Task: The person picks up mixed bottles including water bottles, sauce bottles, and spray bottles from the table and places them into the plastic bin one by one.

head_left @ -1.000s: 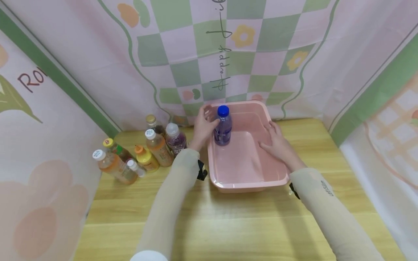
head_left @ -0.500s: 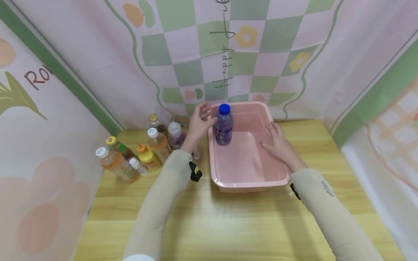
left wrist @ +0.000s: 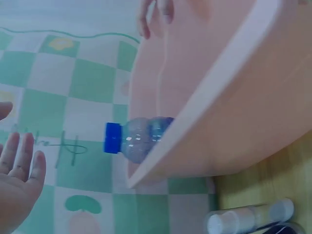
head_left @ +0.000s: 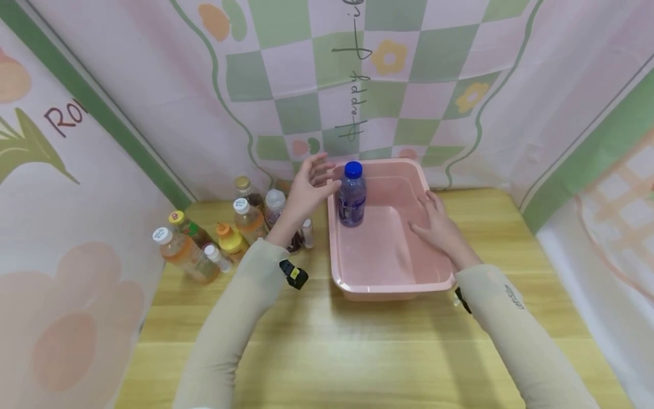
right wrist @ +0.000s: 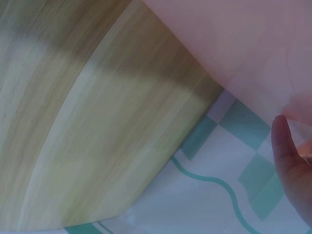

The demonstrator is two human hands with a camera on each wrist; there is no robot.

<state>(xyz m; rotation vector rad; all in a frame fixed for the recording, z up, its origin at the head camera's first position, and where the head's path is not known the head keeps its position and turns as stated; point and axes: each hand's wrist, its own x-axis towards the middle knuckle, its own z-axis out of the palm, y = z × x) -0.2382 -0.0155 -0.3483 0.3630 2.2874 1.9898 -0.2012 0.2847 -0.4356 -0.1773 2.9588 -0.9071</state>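
Note:
A pink plastic basin [head_left: 393,289] stands on the wooden table. Upright in its back left corner is a clear bottle [head_left: 352,199] with a blue cap and dark label; the left wrist view shows the same bottle [left wrist: 139,140] leaning out past the rim sideways. My left hand [head_left: 310,190] hovers by the basin's left rim, fingers loosely bent, apart from the bottle and holding nothing. On the right side my right hand [head_left: 440,232] holds the basin's rim, thumb inside and fingers over the outside. The right wrist view shows part of that hand [right wrist: 295,170] against the wall.
Left of the basin stand several bottles: orange drinks [head_left: 185,257], a yellow squeeze bottle [head_left: 232,243], a yellow-capped bottle [head_left: 196,227], and a purple one [head_left: 275,209] partly behind my left arm. A small white-capped vial [head_left: 307,234] sits near the basin. Patterned cloth hangs behind.
My left hand has moved up and left, away from the bottle, which stays in the basin. The vial behind my left forearm has come into view. My right hand keeps its place.

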